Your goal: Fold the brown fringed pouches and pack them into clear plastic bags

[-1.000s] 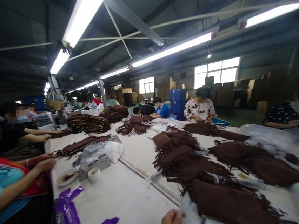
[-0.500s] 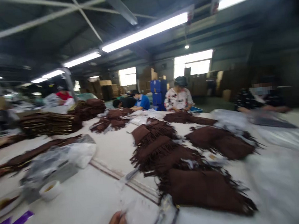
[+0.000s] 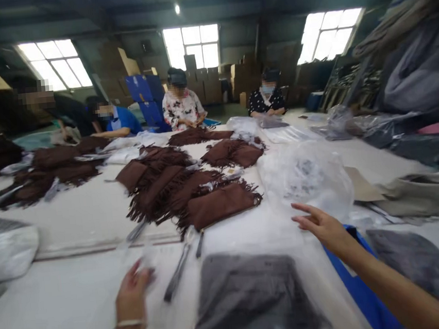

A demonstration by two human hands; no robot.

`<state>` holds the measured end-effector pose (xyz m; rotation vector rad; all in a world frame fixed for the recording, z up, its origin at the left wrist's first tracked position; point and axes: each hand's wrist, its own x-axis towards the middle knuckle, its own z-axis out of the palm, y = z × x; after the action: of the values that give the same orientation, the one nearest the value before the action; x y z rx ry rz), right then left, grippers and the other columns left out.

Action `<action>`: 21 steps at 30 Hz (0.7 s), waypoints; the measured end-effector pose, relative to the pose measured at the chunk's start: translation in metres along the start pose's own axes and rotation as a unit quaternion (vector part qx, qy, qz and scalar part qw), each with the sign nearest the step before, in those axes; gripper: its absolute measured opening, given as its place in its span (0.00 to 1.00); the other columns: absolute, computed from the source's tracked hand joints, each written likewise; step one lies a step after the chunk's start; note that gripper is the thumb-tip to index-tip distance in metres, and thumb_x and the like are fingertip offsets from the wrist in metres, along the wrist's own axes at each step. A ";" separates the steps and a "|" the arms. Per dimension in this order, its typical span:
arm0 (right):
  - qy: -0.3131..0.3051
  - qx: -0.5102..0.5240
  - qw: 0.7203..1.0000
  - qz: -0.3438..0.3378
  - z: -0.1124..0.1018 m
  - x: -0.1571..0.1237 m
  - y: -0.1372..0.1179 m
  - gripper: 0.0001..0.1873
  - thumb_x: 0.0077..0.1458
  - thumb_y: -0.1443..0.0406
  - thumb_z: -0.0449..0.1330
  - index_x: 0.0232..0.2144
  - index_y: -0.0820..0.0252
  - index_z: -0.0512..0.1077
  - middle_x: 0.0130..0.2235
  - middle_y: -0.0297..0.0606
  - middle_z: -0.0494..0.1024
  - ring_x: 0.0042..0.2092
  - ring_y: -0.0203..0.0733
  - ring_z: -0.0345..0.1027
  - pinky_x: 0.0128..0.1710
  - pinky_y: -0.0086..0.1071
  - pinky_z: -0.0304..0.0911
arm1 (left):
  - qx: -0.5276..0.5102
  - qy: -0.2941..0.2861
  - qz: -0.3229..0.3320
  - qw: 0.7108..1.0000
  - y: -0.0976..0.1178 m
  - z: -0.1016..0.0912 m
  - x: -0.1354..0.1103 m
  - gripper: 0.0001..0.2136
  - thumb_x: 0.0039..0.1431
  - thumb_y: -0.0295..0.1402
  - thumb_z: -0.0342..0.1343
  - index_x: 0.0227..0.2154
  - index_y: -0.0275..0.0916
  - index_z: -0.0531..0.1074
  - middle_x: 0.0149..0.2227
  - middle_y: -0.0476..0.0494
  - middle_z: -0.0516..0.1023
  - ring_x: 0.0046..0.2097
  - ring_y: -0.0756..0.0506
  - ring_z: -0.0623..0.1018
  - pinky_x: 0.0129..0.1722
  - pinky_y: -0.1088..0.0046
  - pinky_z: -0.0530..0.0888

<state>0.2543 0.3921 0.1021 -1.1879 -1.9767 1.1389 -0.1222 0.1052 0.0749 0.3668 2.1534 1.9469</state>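
Note:
My left hand, slightly blurred, has its fingers closed on what looks like a clear plastic bag, whose outline is faint. My right hand is open, its fingers stretched toward a heap of clear plastic bags. Between my forearms lies a flat dark grey bag. Beyond it are brown fringed pouches in an overlapping pile, the nearest with a zip along its edge. A dark strap lies on the white table to the right of my left hand.
A blue crate stands under my right forearm, with another dark grey piece beside it. More brown pouches lie at the far left. Several people work across the table, including one in a floral shirt. Grey fabric hangs at right.
The view has swung to the right. My right hand has come into view, reaching forward with fingers apart. The dark grey bag and blue crate now show; my left hand stays closed.

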 end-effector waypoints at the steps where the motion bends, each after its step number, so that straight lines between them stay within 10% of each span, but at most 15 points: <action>1: -0.050 0.088 0.995 0.012 0.023 -0.031 -0.009 0.29 0.54 0.52 0.56 0.56 0.54 0.60 0.45 0.44 0.76 0.47 0.49 0.70 0.49 0.45 0.64 | -0.024 -0.069 0.010 0.997 0.013 0.012 -0.024 0.31 0.44 0.41 0.62 0.52 0.34 0.64 0.31 0.47 0.75 0.35 0.46 0.75 0.36 0.70 0.73; 5: -0.205 0.297 0.932 0.042 0.103 -0.136 -0.044 0.32 0.49 0.50 0.60 0.54 0.54 0.64 0.57 0.45 0.66 0.57 0.51 0.61 0.54 0.47 0.60 | -0.020 -0.320 0.050 0.946 0.026 0.053 -0.116 0.29 0.55 0.39 0.56 0.58 0.35 0.57 0.27 0.51 0.70 0.30 0.51 0.72 0.34 0.74 0.71; 8: -0.175 0.374 0.908 0.072 0.133 -0.176 -0.052 0.27 0.50 0.52 0.61 0.50 0.55 0.67 0.53 0.43 0.71 0.56 0.49 0.62 0.56 0.44 0.57 | 0.057 -0.383 0.124 0.914 0.012 0.058 -0.170 0.27 0.56 0.33 0.55 0.59 0.39 0.56 0.27 0.52 0.69 0.29 0.52 0.68 0.35 0.75 0.69; 17: 0.018 0.538 0.816 0.212 0.127 -0.203 -0.021 0.12 0.45 0.59 0.66 0.34 0.56 0.75 0.32 0.31 0.77 0.32 0.33 0.70 0.34 0.25 0.69 | 0.161 -0.480 0.149 0.849 -0.013 0.026 -0.210 0.22 0.55 0.31 0.56 0.53 0.39 0.65 0.32 0.49 0.73 0.31 0.50 0.70 0.35 0.74 0.71; 21: 0.057 0.503 0.839 0.198 0.115 -0.212 -0.016 0.17 0.44 0.57 0.66 0.38 0.55 0.74 0.19 0.24 0.64 0.16 0.25 0.50 0.12 0.20 0.49 | 0.206 -0.528 0.251 0.785 -0.018 0.006 -0.209 0.14 0.60 0.34 0.52 0.48 0.38 0.70 0.29 0.48 0.73 0.31 0.50 0.71 0.36 0.74 0.70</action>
<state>0.2518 0.1556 0.0527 -1.0078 -0.7572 1.9030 0.0770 0.0408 0.0545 1.7515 1.6687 0.8838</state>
